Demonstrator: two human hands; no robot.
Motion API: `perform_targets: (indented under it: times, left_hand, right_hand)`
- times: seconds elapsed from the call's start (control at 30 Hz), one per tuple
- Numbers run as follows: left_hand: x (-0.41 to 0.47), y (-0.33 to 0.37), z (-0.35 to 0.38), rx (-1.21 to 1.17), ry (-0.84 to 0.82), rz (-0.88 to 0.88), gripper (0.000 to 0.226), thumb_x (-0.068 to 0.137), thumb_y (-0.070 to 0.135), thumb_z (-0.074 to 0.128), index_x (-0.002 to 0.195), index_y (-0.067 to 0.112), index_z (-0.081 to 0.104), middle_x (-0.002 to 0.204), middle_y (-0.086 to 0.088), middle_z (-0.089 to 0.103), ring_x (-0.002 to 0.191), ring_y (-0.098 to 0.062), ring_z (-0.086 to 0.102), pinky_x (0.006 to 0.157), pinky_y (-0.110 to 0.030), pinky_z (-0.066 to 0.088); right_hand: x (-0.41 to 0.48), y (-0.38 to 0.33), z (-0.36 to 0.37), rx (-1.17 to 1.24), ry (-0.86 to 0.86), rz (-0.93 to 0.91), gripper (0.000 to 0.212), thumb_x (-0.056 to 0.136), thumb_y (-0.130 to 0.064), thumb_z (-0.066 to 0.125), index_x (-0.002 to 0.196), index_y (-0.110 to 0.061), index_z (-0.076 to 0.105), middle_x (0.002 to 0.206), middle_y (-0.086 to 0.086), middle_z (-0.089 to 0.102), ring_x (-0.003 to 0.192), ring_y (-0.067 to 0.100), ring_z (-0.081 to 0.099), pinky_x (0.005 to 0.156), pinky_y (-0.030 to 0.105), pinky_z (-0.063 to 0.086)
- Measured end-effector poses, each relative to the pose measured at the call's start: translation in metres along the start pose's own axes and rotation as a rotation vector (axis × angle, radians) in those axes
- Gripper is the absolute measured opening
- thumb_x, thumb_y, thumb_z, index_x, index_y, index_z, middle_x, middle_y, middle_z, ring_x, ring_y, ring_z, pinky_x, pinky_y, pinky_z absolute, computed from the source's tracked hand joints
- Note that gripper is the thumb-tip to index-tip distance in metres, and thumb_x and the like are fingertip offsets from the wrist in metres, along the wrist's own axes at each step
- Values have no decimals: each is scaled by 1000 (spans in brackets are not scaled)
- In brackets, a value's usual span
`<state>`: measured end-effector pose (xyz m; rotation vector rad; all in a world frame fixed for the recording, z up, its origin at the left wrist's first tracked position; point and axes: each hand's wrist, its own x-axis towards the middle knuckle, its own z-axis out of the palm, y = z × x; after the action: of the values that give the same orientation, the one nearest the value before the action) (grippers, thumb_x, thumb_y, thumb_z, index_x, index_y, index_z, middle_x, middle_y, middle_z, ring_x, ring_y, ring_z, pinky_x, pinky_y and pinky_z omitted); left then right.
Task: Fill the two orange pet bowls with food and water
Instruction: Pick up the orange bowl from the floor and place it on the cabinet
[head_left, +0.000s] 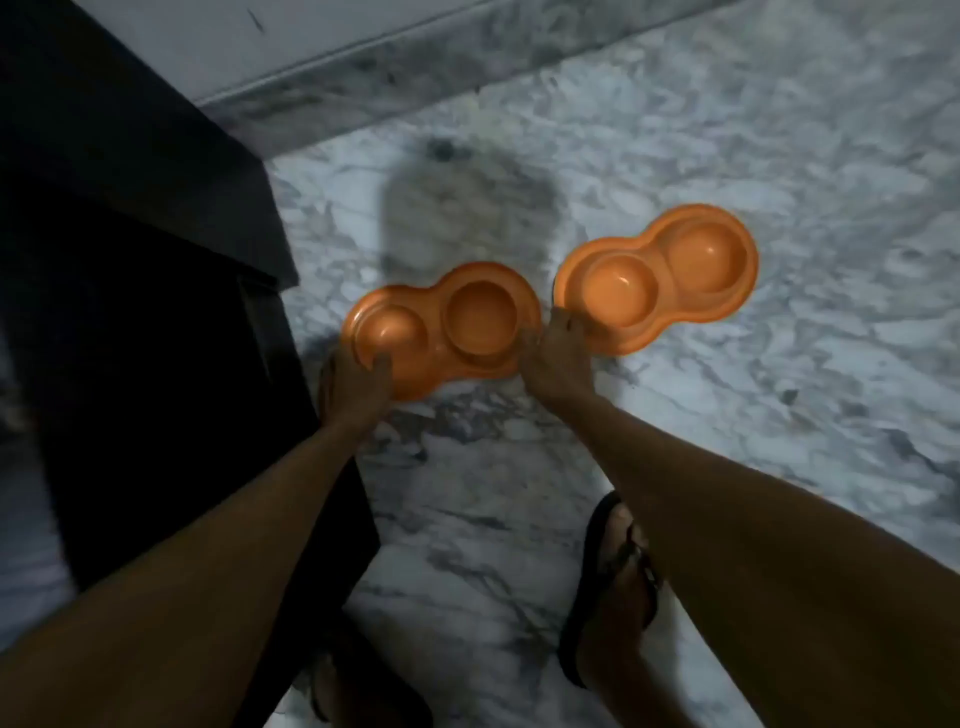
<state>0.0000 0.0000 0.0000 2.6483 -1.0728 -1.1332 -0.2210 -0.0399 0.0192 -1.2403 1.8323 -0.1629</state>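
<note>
Two orange double pet bowls are over the marble floor. The left pet bowl (447, 332) has two round wells, both with nothing in them, and my left hand (353, 384) grips its near left rim. The right pet bowl (660, 275), also with nothing in its two wells, is tilted up a little. My right hand (556, 364) pinches its near left edge with thumb on top. The two bowls sit side by side, almost touching.
A dark cabinet or piece of furniture (130, 312) stands at the left, close to the left bowl. A grey skirting and wall (363, 67) run along the back. My feet in black sandals (613, 587) stand on the white-grey marble floor (727, 441).
</note>
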Motion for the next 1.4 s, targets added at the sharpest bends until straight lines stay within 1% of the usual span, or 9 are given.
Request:
perform_targets:
  times: [0.2,0.33,0.5,0.7,1.0,1.07,1.2,1.3,1.4]
  left_hand:
    - [35,-18,25,-259,54,-280,83,69,57,52,139,13,48,138,-19,54,125,-37,53,104,-46,45]
    - [70,-52,48,-297,149,-356,91,45,59,47,124,17,59,117,-18,64,106,-38,64,88,-52,55]
    - [39,-4,22,-284,116,-339,52,77,25,61,124,4,63,119,-21,66,111,-37,63,94,-42,53]
    - [21,10,4,-394,116,-298,51,68,23,58,113,3,66,109,-20,69,102,-36,66,88,-49,56]
    - [-78,66,-83,-514,125,-292,60,56,36,57,100,-3,71,97,-24,71,92,-37,70,81,-51,58]
    - [-117,90,-116,-514,126,-294,58,61,37,61,99,-5,70,96,-23,71,93,-37,69,81,-47,57]
    - [-207,136,-183,-591,155,-271,22,83,19,72,88,-2,67,84,-14,63,90,-35,66,72,-32,47]
    - [-265,166,-234,-643,171,-262,26,84,24,71,92,0,68,91,-16,68,91,-34,66,80,-38,53]
    - [-318,188,-287,-640,193,-208,31,83,29,70,98,2,70,95,-17,70,90,-32,66,82,-37,54]
  right_hand:
    - [31,12,37,17,-4,126,61,101,-33,44,147,1,23,152,24,29,132,42,41,100,43,37]
    - [39,9,42,0,48,124,58,99,-29,47,145,0,28,148,22,32,126,42,46,96,43,40]
    - [46,3,41,-3,52,149,55,96,-28,53,140,0,35,143,22,39,123,39,49,93,40,40]
    - [33,-10,14,52,88,165,55,91,-28,60,132,3,42,134,25,45,121,40,48,94,41,39]
    - [-44,-79,-99,90,120,181,56,85,-41,65,126,-5,50,127,18,50,115,40,52,97,48,43]
    - [-71,-101,-135,108,144,191,60,81,-46,67,125,-8,51,124,16,53,114,39,54,98,51,44]
    - [-140,-147,-218,171,142,212,66,78,-49,71,128,-11,52,122,15,56,112,39,55,99,50,43]
    - [-193,-181,-278,199,155,205,70,71,-57,68,125,-14,54,116,12,61,108,38,59,97,49,46]
    - [-245,-214,-330,206,144,180,69,78,-48,69,134,-14,49,121,9,61,113,35,57,101,51,44]
